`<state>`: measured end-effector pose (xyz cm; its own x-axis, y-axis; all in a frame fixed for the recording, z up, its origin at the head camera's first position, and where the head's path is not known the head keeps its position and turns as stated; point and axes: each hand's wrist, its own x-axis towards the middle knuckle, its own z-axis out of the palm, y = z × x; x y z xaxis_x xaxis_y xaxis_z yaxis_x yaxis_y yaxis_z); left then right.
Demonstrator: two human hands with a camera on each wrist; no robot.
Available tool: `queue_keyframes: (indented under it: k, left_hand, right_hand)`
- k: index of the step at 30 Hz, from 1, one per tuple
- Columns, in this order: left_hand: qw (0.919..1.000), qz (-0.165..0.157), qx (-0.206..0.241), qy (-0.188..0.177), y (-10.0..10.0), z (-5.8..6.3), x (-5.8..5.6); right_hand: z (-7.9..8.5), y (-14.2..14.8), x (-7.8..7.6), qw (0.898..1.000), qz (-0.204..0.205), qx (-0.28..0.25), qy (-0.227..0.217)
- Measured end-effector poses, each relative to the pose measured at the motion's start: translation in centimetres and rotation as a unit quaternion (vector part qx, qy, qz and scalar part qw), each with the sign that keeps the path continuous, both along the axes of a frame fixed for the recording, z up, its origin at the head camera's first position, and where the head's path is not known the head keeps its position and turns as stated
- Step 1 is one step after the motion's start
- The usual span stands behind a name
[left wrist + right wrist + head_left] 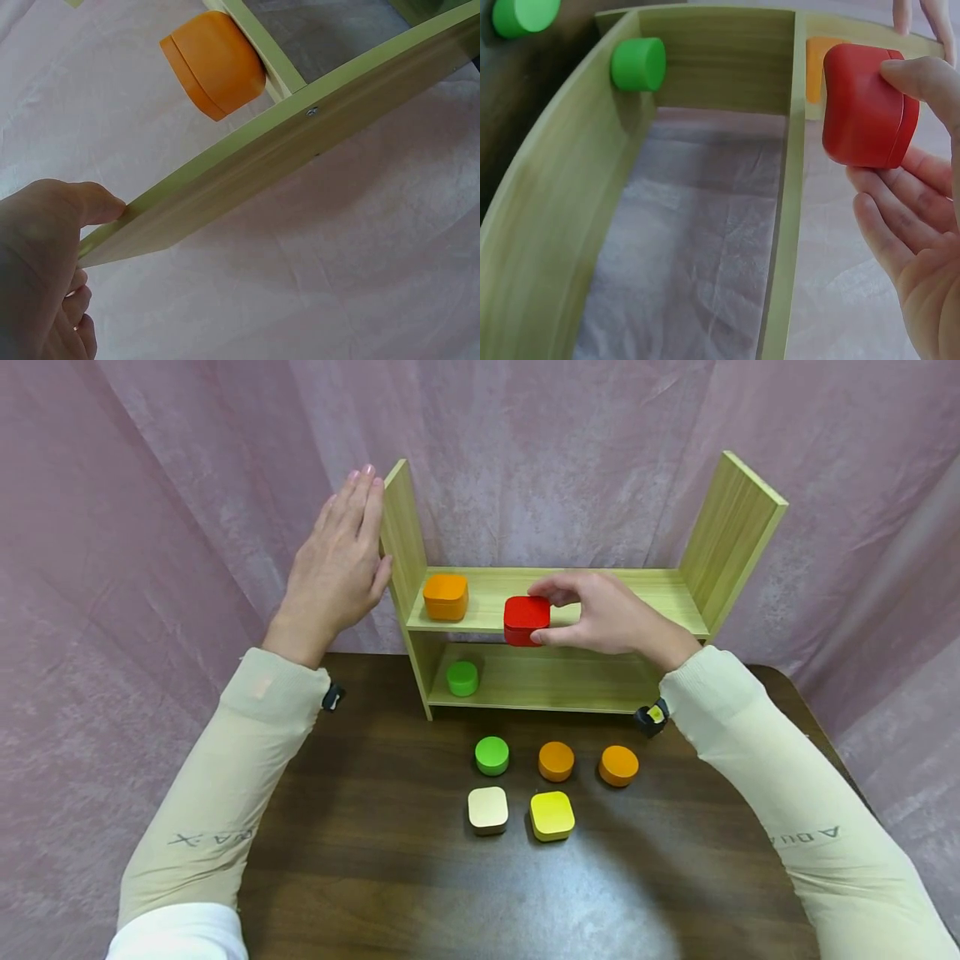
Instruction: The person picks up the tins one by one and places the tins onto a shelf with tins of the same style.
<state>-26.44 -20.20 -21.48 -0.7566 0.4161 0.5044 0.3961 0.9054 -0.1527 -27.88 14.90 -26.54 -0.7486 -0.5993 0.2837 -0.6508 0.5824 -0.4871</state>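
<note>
Red box point(525, 617) pinched between thumb and fingers of right hand point(600, 617), grip parted to box width; held leftward of palm, by front edge of upper board point(660, 585), contact unclear, no long axis evident. Left side panel point(403, 522) gripped by left hand point(333, 560), farther from box. Box smooth, round-cornered; wood pale, grained.

Solid colours — a red box point(527, 620), orange box point(446, 597), green cylinders point(492, 755), orange cylinders point(556, 761), cream-topped block point(487, 808), yellow block point(552, 815) — against a pale yellowish wood-grain shelf point(555, 677), dark brown wood-grain table point(360, 868), mottled mauve-pink curtain point(525, 460) and cream sleeves point(213, 802) with dark lettering.
</note>
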Motion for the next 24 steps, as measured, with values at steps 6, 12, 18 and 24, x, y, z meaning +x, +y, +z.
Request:
queue_keyframes:
  k: [6,12,18,24]
  left_hand:
    - [1.0,0.002,-0.003,0.002,-0.1,-0.1,0.0]
    - [1.0,-0.001,-0.002,0.003,0.0,-0.1,-0.1]
    - [1.0,-0.001,0.001,0.001,0.2,-0.2,0.0]
    - [1.0,-0.002,0.001,-0.002,0.4,-0.1,0.1]
  right_hand:
    - [0.3,-1.2,-1.3,1.0,-0.016,0.003,-0.003]
    - [0.1,-1.7,-2.5,0.999,-0.031,-0.001,-0.015]
    - [-0.1,-2.0,-3.0,0.999,-0.038,-0.005,-0.03]
    - [-0.3,-2.0,-3.2,0.998,-0.044,-0.01,-0.042]
